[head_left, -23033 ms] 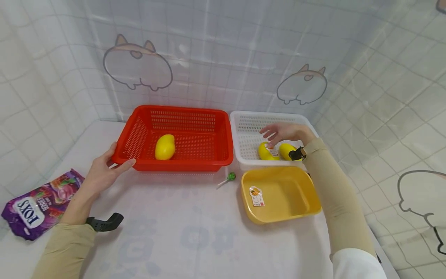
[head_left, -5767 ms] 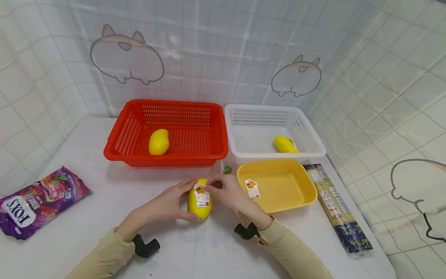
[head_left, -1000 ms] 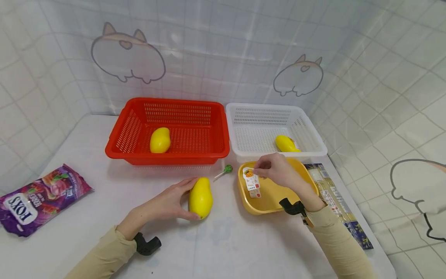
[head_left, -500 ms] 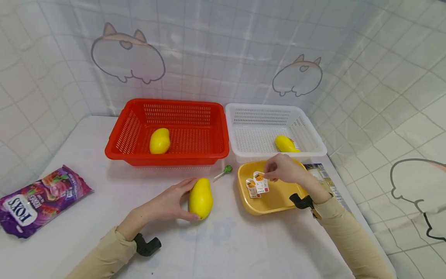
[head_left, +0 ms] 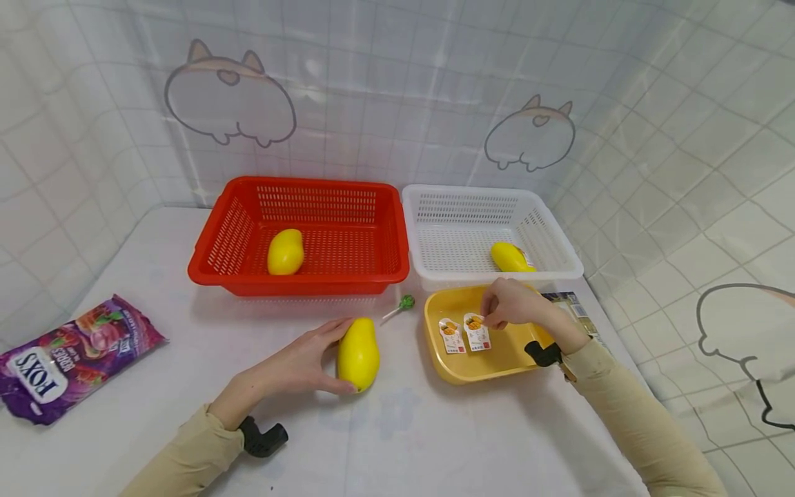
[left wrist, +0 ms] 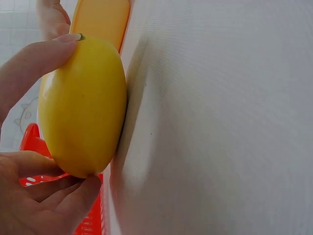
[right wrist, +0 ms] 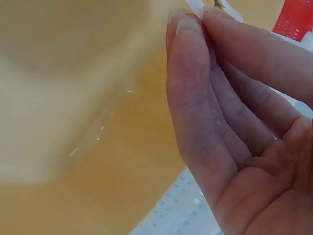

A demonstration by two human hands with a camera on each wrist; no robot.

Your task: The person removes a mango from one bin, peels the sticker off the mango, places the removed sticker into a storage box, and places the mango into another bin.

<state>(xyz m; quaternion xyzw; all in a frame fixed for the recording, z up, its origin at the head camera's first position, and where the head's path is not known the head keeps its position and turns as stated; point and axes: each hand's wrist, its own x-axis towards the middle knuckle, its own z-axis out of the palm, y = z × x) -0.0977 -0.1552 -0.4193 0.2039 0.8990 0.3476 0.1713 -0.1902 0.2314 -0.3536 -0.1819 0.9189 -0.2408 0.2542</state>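
Note:
A plain yellow mango (head_left: 358,355) lies on the table in front of the red basket. My left hand (head_left: 298,366) holds it at both ends, thumb on one tip and fingers on the other, as the left wrist view of the mango (left wrist: 85,107) shows. Over the yellow basin (head_left: 435,359), my right hand (head_left: 514,304) pinches a white mango-picture sticker (head_left: 477,334) between thumb and fingertips. Beside it another such sticker (head_left: 451,337) sits on the basin's inside. In the right wrist view only a corner of the pinched sticker (right wrist: 195,6) shows.
The red basket (head_left: 310,284) at the back holds one mango (head_left: 286,252). A white basket (head_left: 459,276) beside it holds a mango (head_left: 509,257) with a label. A lollipop (head_left: 406,302) lies between; a purple Fox's bag (head_left: 81,359) is left, a long packet (head_left: 574,307) right.
A mango left the white basket for the table, and its sticker came off. In the last second my right hand shifted the sticker slightly right in the basin; my left hand stayed on the mango.

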